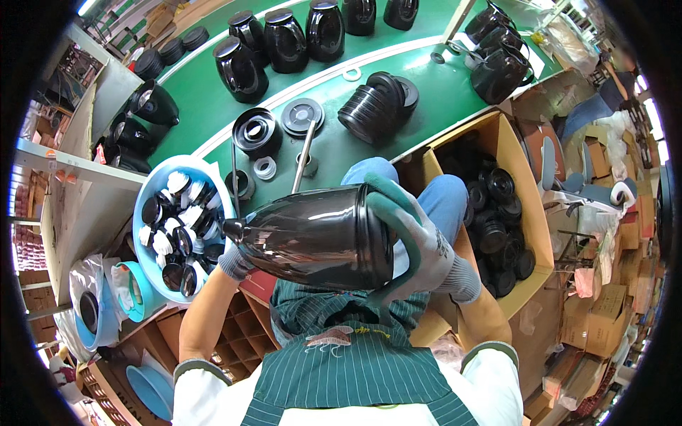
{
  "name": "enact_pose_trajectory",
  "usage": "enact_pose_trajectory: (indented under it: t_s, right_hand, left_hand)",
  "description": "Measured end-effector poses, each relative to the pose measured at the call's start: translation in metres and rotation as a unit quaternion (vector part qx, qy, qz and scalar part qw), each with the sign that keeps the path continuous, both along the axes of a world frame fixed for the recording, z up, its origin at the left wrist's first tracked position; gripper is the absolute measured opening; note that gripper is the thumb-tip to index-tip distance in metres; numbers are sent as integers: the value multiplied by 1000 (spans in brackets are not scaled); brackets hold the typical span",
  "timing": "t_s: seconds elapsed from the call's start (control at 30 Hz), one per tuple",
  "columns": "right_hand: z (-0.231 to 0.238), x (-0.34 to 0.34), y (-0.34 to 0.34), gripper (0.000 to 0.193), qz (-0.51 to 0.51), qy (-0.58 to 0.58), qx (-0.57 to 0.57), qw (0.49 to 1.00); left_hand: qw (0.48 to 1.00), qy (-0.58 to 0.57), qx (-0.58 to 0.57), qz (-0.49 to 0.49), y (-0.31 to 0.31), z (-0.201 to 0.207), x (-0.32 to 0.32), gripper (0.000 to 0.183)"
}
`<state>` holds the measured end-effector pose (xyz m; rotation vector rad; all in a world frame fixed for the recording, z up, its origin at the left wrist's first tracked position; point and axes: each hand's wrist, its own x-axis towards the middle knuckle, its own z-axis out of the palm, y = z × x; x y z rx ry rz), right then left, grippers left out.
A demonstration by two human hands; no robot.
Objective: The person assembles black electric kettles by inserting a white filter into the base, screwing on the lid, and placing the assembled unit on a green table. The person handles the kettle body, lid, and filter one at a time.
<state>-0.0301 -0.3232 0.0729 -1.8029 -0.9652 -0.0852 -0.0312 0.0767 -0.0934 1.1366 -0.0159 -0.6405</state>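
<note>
A glossy black jug (312,238) lies on its side across my lap, its spout to the left and its wide base to the right. My right hand (415,238), in a grey and green work glove, is wrapped round the base, thumb and fingers on opposite sides. At the spout end, my gloved left hand (236,261) is mostly hidden behind the jug and appears to hold it from beneath; its fingers do not show. Just beyond the jug, a metal rod (304,156) rises from the green bench, near a black ring-shaped part (256,133) and a grey disc (302,116).
A light blue basin (147,206) of black and white lids stands at my left. To the right is a cardboard box (529,206) full of black round parts. Stacked black lids (369,113) lie on the green bench (330,167); several black jugs (285,42) stand farther back.
</note>
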Motion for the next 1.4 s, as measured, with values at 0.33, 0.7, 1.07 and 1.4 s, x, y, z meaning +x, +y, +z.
enact_pose_trajectory:
  t_s: [0.33,0.7,1.07,1.4]
  right_hand:
    - [-24,-14,16,99,-150,332,249,898]
    - [-21,-13,26,92,-150,-35,299,942]
    - [20,-34,13,108,-150,-46,162,974]
    - [35,-21,19,106,-21,-128,46,991]
  left_hand:
    - [893,-305,294,153,-77,116,12,33]
    - [995,-85,40,17,-70,64,26,37]
    - [987,-24,-3,-158,-91,73,44,37]
    - [980,-29,-39,-195,-93,68,34,36]
